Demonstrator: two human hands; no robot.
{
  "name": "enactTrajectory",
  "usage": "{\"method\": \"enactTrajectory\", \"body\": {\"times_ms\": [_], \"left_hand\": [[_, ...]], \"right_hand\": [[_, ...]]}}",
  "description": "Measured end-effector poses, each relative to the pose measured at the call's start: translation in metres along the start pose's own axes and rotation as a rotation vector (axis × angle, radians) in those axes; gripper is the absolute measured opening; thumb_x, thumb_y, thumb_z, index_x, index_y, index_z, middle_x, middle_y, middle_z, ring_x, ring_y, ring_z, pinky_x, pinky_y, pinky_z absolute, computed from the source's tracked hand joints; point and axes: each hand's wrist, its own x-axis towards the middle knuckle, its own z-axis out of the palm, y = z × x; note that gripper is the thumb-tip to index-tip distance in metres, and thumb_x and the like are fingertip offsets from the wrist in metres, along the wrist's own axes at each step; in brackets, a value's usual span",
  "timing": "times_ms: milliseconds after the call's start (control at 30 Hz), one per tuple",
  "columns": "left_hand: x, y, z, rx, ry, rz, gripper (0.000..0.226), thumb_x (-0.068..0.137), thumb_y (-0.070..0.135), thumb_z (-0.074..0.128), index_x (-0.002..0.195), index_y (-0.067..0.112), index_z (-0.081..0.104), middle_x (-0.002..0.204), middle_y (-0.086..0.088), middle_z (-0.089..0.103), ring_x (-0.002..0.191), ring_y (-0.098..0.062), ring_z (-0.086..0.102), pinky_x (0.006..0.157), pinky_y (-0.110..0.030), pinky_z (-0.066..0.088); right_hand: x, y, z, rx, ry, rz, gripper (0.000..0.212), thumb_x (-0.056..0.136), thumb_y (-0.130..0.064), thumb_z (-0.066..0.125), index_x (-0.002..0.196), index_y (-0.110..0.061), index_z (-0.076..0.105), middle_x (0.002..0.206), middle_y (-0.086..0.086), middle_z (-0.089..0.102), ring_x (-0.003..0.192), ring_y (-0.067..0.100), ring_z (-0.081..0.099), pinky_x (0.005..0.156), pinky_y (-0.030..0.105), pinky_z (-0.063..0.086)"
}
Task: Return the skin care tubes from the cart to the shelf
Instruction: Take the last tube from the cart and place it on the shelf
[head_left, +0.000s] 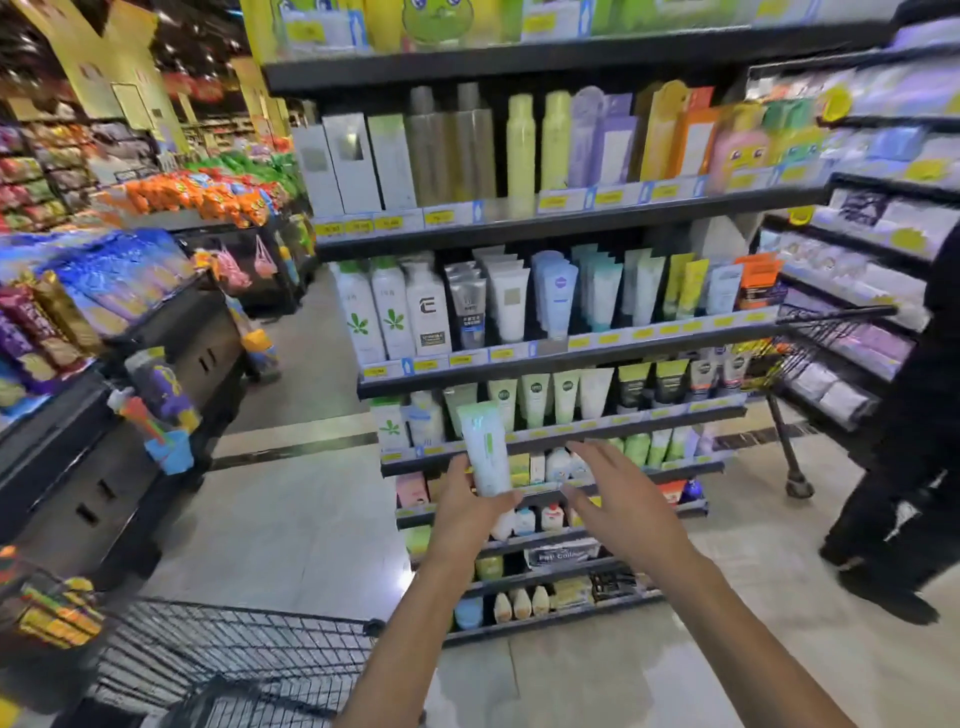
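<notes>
Pale green and white, the skin care tube (484, 449) stands nearly upright in the left hand (467, 512), long axis vertical with a slight lean, its lower end pinched between that hand's thumb and fingers (506, 500). The tube body rises above the fingers and lies in front of the shelf (558, 434), overlapping the row of similar green-capped tubes (535, 397) just beyond it. The right hand (621, 499) is beside the tube on its right, apart from it, fingers spread and straight, grasping nothing. The left hand is therefore the carrying hand and the nearer one; the open slot on the shelf row appears to lie forward of and slightly above the fingers, so the coming move is judged a short forward push. The wire cart (234, 660) sits below and left of both hands. A second cart (815, 338) and a person in dark clothing (914, 467) stand at right.
</notes>
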Motion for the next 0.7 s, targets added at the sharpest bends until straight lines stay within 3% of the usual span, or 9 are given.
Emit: {"method": "enactTrajectory", "body": {"times_ms": [133, 267, 400, 500, 600, 700], "left_hand": [[0.0, 0.015, 0.058, -0.062, -0.033, -0.005, 0.06, 0.08, 0.002, 0.083, 0.123, 0.031, 0.053, 0.119, 0.003, 0.069, 0.108, -0.018, 0.068, 0.093, -0.047, 0.058], [0.004, 0.023, 0.102, -0.095, -0.072, -0.016, 0.056, 0.082, 0.002, 0.081, 0.12, 0.033, 0.054, 0.12, 0.004, 0.069, 0.111, -0.02, 0.067, 0.097, -0.05, 0.057], [0.013, 0.028, 0.147, -0.107, -0.076, 0.0, 0.06, 0.084, 0.004, 0.081, 0.131, 0.027, 0.053, 0.126, 0.002, 0.068, 0.112, -0.019, 0.068, 0.097, -0.05, 0.057], [0.02, 0.032, 0.173, -0.098, -0.061, 0.022, 0.055, 0.086, 0.005, 0.079, 0.13, 0.027, 0.053, 0.122, 0.003, 0.07, 0.105, -0.016, 0.07, 0.087, -0.046, 0.061], [0.033, 0.037, 0.197, -0.085, -0.068, 0.063, 0.053, 0.087, 0.004, 0.078, 0.126, 0.029, 0.052, 0.119, 0.004, 0.07, 0.106, -0.013, 0.069, 0.076, -0.029, 0.059], [0.052, 0.044, 0.22, -0.049, -0.066, 0.096, 0.053, 0.087, 0.006, 0.078, 0.126, 0.03, 0.05, 0.118, 0.007, 0.068, 0.105, -0.007, 0.067, 0.079, -0.025, 0.057]], "right_hand": [[0.001, 0.046, -0.032, 0.005, 0.034, -0.001, 0.058, 0.104, -0.048, 0.05, 0.157, -0.03, 0.034, 0.161, -0.006, 0.034, 0.134, 0.016, 0.049, 0.104, 0.036, 0.05], [0.003, 0.087, -0.056, 0.005, 0.015, 0.008, 0.059, 0.103, -0.049, 0.05, 0.157, -0.03, 0.034, 0.161, -0.006, 0.034, 0.127, 0.016, 0.056, 0.098, 0.03, 0.049], [0.009, 0.13, -0.077, 0.002, 0.02, 0.01, 0.06, 0.104, -0.047, 0.05, 0.158, -0.028, 0.032, 0.163, -0.003, 0.032, 0.141, 0.019, 0.044, 0.106, 0.036, 0.048], [0.014, 0.156, -0.087, 0.001, 0.03, 0.019, 0.06, 0.103, -0.047, 0.051, 0.157, -0.029, 0.032, 0.164, -0.003, 0.032, 0.148, 0.02, 0.034, 0.113, 0.04, 0.043], [0.024, 0.174, -0.098, -0.024, 0.06, 0.018, 0.059, 0.104, -0.048, 0.049, 0.157, -0.029, 0.032, 0.163, -0.003, 0.032, 0.149, 0.019, 0.033, 0.113, 0.038, 0.04], [0.039, 0.193, -0.106, -0.038, 0.075, 0.023, 0.058, 0.104, -0.046, 0.05, 0.157, -0.029, 0.033, 0.163, -0.005, 0.033, 0.148, 0.018, 0.034, 0.109, 0.036, 0.042]]}}
